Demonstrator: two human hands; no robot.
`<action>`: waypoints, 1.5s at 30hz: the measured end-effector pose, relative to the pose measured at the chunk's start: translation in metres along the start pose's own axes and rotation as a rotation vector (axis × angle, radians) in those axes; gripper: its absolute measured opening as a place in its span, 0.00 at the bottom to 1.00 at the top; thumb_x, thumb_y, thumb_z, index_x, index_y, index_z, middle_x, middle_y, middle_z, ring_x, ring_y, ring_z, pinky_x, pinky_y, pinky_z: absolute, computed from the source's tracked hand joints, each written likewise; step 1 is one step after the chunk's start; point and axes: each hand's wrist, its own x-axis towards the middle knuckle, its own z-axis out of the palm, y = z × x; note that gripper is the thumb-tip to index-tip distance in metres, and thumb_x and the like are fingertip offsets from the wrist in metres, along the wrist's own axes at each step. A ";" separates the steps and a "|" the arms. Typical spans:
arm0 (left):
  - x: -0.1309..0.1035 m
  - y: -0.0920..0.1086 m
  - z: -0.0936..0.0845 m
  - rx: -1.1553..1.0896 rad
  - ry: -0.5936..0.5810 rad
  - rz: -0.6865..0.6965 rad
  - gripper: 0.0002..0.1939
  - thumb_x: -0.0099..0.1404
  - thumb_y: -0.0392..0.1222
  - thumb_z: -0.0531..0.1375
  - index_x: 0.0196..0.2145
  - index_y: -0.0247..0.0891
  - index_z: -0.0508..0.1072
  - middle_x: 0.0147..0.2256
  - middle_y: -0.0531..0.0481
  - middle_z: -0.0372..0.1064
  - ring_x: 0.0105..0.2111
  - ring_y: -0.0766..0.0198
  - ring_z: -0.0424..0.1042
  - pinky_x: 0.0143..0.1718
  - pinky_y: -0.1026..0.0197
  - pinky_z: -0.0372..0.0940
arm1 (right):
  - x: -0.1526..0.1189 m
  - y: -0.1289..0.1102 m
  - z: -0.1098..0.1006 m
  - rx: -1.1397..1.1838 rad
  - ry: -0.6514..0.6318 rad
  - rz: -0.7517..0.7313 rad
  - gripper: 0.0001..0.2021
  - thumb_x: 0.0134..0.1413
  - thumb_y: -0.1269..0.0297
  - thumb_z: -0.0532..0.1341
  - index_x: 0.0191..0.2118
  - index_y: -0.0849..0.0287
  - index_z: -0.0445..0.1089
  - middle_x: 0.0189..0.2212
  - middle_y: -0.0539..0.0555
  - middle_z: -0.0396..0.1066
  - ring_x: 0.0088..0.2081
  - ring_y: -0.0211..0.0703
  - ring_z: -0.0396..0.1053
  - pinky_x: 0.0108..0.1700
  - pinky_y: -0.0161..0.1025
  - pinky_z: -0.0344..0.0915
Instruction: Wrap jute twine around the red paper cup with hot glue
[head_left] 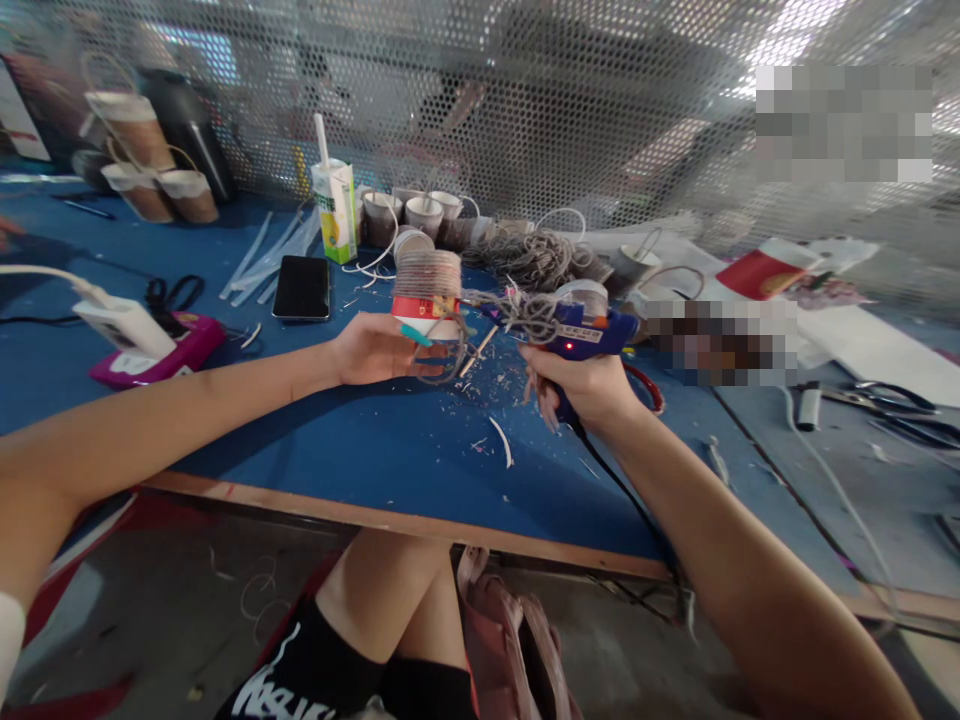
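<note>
My left hand [382, 348] holds a red-and-white paper cup [426, 312] above the blue table. Grey-brown cord [427, 272] is wound round the cup's upper part, and a loose strand hangs beside my fingers. In my right hand [581, 385] is a blue hot glue gun [589, 332] with a small red light glowing on its side. Its nozzle is turned left toward the cup, hidden behind a tangle of grey cord [536, 315]. Whether the nozzle touches the cup I cannot tell. A black cable [626, 490] runs down from the gun's handle.
Cord-wrapped cups [424, 215] and a heap of cord [529, 258] line the back by a perforated metal screen [465, 100]. A drink carton [335, 210], a phone [301, 288] and a purple power strip [161, 350] sit left. Scissors [892, 400] lie right; scraps [500, 440] litter the table.
</note>
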 end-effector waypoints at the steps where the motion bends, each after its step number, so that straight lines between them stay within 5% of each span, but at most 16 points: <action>1: 0.000 0.000 0.000 -0.003 0.004 0.000 0.25 0.53 0.45 0.66 0.50 0.40 0.80 0.48 0.46 0.83 0.48 0.53 0.79 0.55 0.49 0.72 | 0.002 0.002 -0.001 0.001 -0.011 0.010 0.15 0.47 0.63 0.67 0.17 0.54 0.63 0.09 0.45 0.60 0.11 0.32 0.57 0.13 0.32 0.56; 7: -0.001 -0.001 -0.002 0.046 0.070 0.005 0.25 0.50 0.47 0.65 0.47 0.40 0.81 0.46 0.43 0.83 0.51 0.47 0.79 0.57 0.42 0.71 | 0.011 0.012 -0.004 0.032 -0.101 0.054 0.17 0.46 0.57 0.70 0.18 0.53 0.63 0.09 0.46 0.59 0.11 0.36 0.59 0.09 0.35 0.55; 12: 0.000 -0.001 -0.002 0.076 0.100 0.008 0.27 0.52 0.48 0.64 0.50 0.39 0.79 0.48 0.41 0.82 0.54 0.43 0.78 0.59 0.39 0.69 | 0.021 0.016 -0.009 -0.222 0.027 -0.042 0.20 0.45 0.51 0.73 0.24 0.53 0.62 0.15 0.47 0.63 0.14 0.37 0.59 0.14 0.39 0.62; 17: 0.002 -0.005 -0.007 0.015 0.096 0.062 0.24 0.52 0.44 0.67 0.48 0.37 0.81 0.47 0.42 0.83 0.51 0.49 0.79 0.59 0.44 0.71 | 0.032 0.038 -0.019 -0.813 0.159 -0.134 0.33 0.34 0.39 0.78 0.34 0.58 0.65 0.30 0.61 0.69 0.37 0.66 0.74 0.36 0.58 0.73; 21: 0.002 -0.007 -0.008 0.046 0.093 0.064 0.26 0.53 0.44 0.68 0.51 0.37 0.80 0.50 0.42 0.82 0.59 0.43 0.75 0.64 0.39 0.66 | 0.030 0.044 -0.016 -0.915 0.186 -0.368 0.39 0.36 0.40 0.78 0.46 0.64 0.67 0.49 0.76 0.69 0.54 0.82 0.69 0.54 0.76 0.64; 24: 0.002 -0.005 -0.004 0.065 0.108 0.048 0.28 0.53 0.45 0.70 0.53 0.39 0.79 0.53 0.41 0.80 0.62 0.40 0.73 0.65 0.36 0.63 | 0.019 0.029 -0.009 -0.788 0.130 -0.681 0.24 0.54 0.49 0.71 0.50 0.55 0.66 0.54 0.68 0.71 0.59 0.72 0.68 0.61 0.74 0.59; 28: 0.002 -0.004 0.000 0.107 0.115 0.036 0.29 0.52 0.47 0.73 0.52 0.40 0.79 0.54 0.41 0.80 0.62 0.41 0.72 0.65 0.38 0.64 | 0.004 0.013 0.003 -0.497 -0.112 -0.936 0.10 0.58 0.64 0.65 0.44 0.51 0.65 0.47 0.59 0.77 0.50 0.57 0.75 0.56 0.61 0.66; 34: 0.004 -0.006 0.001 0.077 0.100 0.067 0.29 0.55 0.52 0.71 0.53 0.38 0.79 0.54 0.39 0.79 0.61 0.40 0.73 0.65 0.37 0.62 | 0.001 0.018 0.011 -0.433 -0.384 -0.671 0.09 0.57 0.60 0.66 0.42 0.55 0.69 0.39 0.57 0.77 0.39 0.47 0.73 0.42 0.45 0.71; 39: 0.006 -0.003 0.003 0.051 0.252 0.130 0.26 0.53 0.48 0.70 0.50 0.38 0.79 0.52 0.40 0.80 0.59 0.41 0.72 0.66 0.37 0.60 | -0.002 0.010 0.006 -0.171 -0.656 -0.382 0.16 0.63 0.51 0.64 0.29 0.55 0.65 0.19 0.48 0.70 0.18 0.34 0.63 0.23 0.35 0.60; 41: 0.006 -0.003 0.004 0.055 0.295 0.135 0.26 0.53 0.48 0.69 0.50 0.38 0.79 0.52 0.40 0.80 0.59 0.43 0.73 0.66 0.38 0.60 | -0.004 0.008 0.003 -0.073 -0.614 -0.341 0.19 0.63 0.48 0.64 0.27 0.54 0.63 0.16 0.46 0.66 0.17 0.33 0.61 0.22 0.35 0.56; 45: 0.005 -0.003 0.004 0.041 0.322 0.126 0.26 0.52 0.49 0.71 0.48 0.38 0.80 0.52 0.40 0.80 0.57 0.44 0.73 0.65 0.38 0.62 | -0.002 0.010 -0.003 -0.072 -0.319 -0.398 0.20 0.65 0.44 0.61 0.28 0.53 0.62 0.17 0.44 0.60 0.18 0.34 0.57 0.22 0.36 0.54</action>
